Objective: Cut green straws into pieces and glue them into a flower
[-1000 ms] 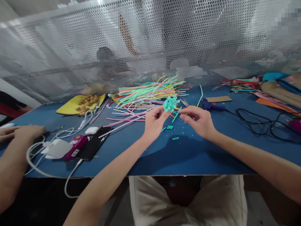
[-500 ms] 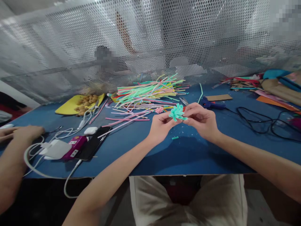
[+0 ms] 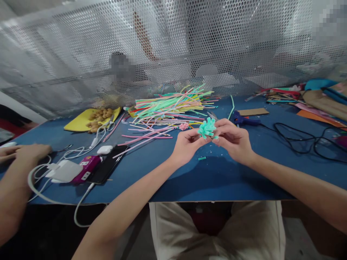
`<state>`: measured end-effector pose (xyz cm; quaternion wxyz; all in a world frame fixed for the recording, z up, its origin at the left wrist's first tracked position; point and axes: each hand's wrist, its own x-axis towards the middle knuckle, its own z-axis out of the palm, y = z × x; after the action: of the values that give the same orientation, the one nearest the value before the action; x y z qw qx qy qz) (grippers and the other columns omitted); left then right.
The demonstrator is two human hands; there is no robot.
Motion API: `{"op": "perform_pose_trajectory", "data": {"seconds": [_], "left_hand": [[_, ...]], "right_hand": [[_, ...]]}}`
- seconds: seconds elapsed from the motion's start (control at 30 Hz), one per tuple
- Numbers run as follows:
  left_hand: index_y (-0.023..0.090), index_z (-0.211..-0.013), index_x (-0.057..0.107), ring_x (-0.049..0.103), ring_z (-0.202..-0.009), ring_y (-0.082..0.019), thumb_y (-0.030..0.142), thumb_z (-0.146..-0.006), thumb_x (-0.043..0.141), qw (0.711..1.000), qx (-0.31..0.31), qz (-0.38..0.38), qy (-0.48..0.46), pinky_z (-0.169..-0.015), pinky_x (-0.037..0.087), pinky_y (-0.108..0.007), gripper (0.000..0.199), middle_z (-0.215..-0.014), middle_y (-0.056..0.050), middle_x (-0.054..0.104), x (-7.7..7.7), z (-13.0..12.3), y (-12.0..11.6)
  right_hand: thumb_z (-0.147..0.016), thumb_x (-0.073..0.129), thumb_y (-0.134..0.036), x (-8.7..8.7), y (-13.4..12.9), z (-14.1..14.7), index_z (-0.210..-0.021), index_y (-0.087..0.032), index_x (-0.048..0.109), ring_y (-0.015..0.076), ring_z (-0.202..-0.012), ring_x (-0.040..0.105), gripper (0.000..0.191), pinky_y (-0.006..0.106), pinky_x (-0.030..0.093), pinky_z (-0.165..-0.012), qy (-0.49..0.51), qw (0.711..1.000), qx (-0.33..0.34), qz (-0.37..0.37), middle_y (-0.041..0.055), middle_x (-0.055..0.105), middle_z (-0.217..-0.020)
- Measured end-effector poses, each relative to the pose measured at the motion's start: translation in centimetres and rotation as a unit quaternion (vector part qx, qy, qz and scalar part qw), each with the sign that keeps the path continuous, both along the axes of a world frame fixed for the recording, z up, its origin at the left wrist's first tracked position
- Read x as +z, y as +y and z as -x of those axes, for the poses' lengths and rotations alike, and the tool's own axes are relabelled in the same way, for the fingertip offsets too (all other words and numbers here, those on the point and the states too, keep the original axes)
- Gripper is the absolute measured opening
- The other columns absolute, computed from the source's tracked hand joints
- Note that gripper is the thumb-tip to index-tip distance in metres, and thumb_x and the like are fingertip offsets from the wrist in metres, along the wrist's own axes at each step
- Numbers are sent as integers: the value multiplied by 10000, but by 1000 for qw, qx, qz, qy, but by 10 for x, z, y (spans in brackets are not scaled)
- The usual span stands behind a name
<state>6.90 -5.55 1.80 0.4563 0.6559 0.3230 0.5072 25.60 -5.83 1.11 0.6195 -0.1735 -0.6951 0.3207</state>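
A fluffy teal pipe-cleaner flower (image 3: 207,127) with many short petals is held above the blue table, between both hands. My left hand (image 3: 187,145) pinches it from the left, fingers closed. From the right, my right hand (image 3: 232,139) is closed on its edge, thumb and fingers at a short teal tip. Behind the hands lies a small pink pipe-cleaner piece (image 3: 183,126). A short teal offcut (image 3: 202,158) rests on the table below them. Pliers or scissors (image 3: 211,115), partly hidden, lie just behind the right hand.
A heap of coloured pipe cleaners (image 3: 170,103) lies at the back. At right are a blue glue gun (image 3: 246,121) and its black cable (image 3: 295,139). On the left are a phone (image 3: 108,166), a purple power strip (image 3: 86,168), white cables and another person's hand (image 3: 32,153).
The teal flower has shifted slightly right and turned, showing more of its petals. Both hands stay on it, the fingers moved only a little.
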Motion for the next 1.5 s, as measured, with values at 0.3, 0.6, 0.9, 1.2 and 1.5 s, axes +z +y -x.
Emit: {"op": "perform_pose_trajectory", "data": {"seconds": [0.3,0.6,0.9,1.2,1.5], "left_hand": [[196,-987,718,536,-752,-146,525,-1029,514,960,117,-224,118,-662,402,-290,390,-881,-52,651,6,18,14],[184,-918,712,530,-700,-126,465,-1023,556,949,150,-242,137,-617,391,-268,338,-849,-40,677,-5,24,25],[181,-888,746,500,-598,-99,432,-1007,595,934,172,-263,168,-583,392,-255,317,-771,-22,704,-4,25,23],[181,-984,777,563,-577,-100,441,-994,612,927,180,-267,194,-598,447,-250,308,-836,-39,779,-4,24,20],[202,-1047,778,548,-570,-85,360,-960,674,905,200,-318,202,-642,467,-246,208,-900,-28,786,-12,25,24]], "right_hand": [[-881,764,-227,4,5,-14,-945,-239,733,132,-682,646,72,290,582,-617,16,994,-110,-8,15,721,-859],[-826,748,-65,5,23,-44,-1021,-277,753,191,-800,729,289,343,615,-716,-174,922,-216,-269,23,766,-914],[-818,778,-74,4,21,-40,-1070,-297,745,177,-726,717,338,333,602,-651,-138,925,-234,-267,-1,770,-864],[-836,801,-207,6,16,-44,-962,-364,811,210,-772,738,202,391,631,-708,-166,929,-249,-217,6,803,-936],[-838,815,-253,7,15,-44,-919,-380,818,220,-772,742,151,402,638,-706,-155,936,-241,-204,10,803,-912]]}}
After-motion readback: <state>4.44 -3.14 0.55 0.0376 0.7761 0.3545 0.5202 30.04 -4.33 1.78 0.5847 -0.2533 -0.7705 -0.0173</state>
